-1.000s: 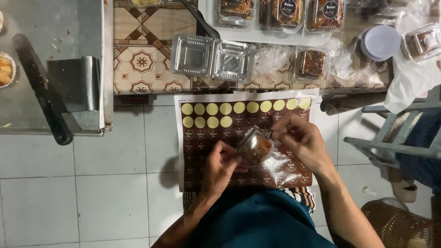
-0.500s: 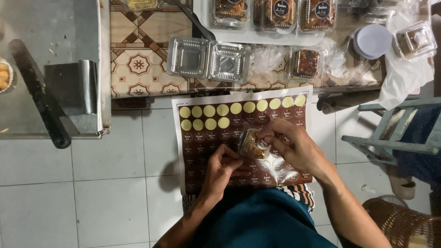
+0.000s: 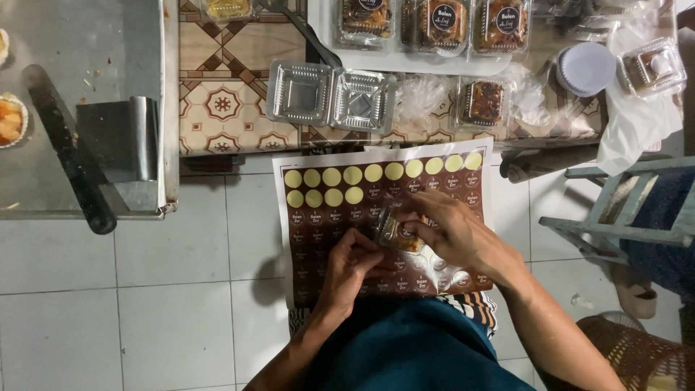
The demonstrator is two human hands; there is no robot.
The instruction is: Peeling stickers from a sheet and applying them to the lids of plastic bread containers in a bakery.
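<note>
Across the person's lap, at lower centre of the frame, a large sheet of round brown stickers is lying, with two rows of bare yellow circles along its upper edge where stickers are missing. Over the middle of that sheet the right hand is curling its fingers around a small clear plastic container with golden-brown food inside, holding it tilted just above the paper. Immediately below and left of the container, the left hand is pressing against the sheet with its fingertips bunched together near the container's lower edge; whether it is pinching a sticker is too small to tell. Both hands are sitting close together, with the container between them and nearer the right one.

Along the top of the frame, a bench covered in a patterned tile-print cloth is carrying an open, empty clear plastic clamshell box, and beside it to the right a closed clear box with dark filling. Farther up, three filled and labelled clear boxes are standing in a row. At upper left, a metal tray is holding a long dark-handled knife. At right, a pale blue wooden chair is standing on the white tiled floor.
</note>
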